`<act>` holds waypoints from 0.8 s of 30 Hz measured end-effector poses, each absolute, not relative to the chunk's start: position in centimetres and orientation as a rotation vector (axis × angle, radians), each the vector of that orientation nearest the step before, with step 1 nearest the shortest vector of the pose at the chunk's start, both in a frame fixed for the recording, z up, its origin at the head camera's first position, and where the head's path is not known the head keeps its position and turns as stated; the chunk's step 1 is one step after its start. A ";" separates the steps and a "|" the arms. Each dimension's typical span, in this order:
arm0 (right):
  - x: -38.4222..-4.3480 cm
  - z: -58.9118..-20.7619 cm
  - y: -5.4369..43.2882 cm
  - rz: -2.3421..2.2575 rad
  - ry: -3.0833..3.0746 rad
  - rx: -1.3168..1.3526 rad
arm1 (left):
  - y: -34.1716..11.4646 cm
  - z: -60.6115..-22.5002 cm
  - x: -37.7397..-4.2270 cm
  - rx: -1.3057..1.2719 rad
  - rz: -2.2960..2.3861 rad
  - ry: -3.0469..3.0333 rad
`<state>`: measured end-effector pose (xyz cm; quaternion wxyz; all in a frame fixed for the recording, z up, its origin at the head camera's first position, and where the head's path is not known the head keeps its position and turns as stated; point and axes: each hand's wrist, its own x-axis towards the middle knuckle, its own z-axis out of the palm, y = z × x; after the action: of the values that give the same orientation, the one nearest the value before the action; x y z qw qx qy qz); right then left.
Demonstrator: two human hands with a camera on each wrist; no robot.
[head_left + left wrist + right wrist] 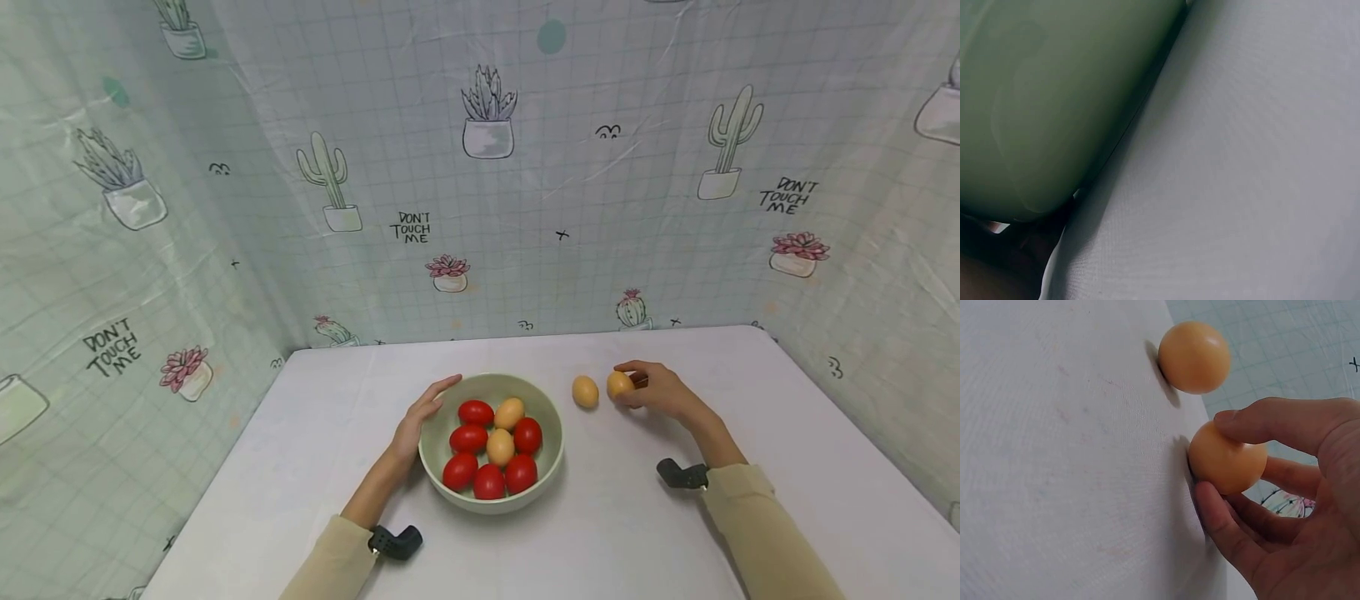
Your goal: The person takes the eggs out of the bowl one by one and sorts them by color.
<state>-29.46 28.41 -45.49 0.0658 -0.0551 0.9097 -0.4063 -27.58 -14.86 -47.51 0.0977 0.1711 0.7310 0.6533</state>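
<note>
My right hand (655, 390) pinches an orange-yellow egg (1225, 459) between thumb and fingers, low over the white tabletop. Another egg of the same colour (585, 392) lies just left of it, untouched. Left of both eggs stands a pale green bowl (555, 450) containing several red eggs (468, 439) and two orange-yellow eggs (500, 447). Along the bowl's left side rests my left hand (411, 427), its fingers stretched along the rim. In the left wrist view the bowl's outer wall (1054, 106) fills the upper left and hides most of that hand.
The white table (615, 533) ends at a back edge close behind the loose eggs. A curtain printed with cacti (525, 208) surrounds it at the back and both sides. Each wrist carries a small black camera, the left one (396, 542) and the right one (681, 474).
</note>
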 end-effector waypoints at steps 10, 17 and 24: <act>-29.5 -45.8 28.5 -1.208 2.769 -0.202 | -14.8 -47.6 -27.6 0.509 1.910 2.182; -29.4 -45.4 28.2 -1.204 2.779 -0.191 | -14.9 -47.7 -27.7 0.521 1.936 2.146; -29.1 -45.0 28.1 -1.201 2.771 -0.209 | -14.9 -47.6 -27.6 0.526 1.927 2.161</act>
<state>-29.08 28.09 -44.97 0.0569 -0.0690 0.9139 -0.3961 -27.64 -14.86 -47.60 0.0993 0.1778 0.7307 0.6516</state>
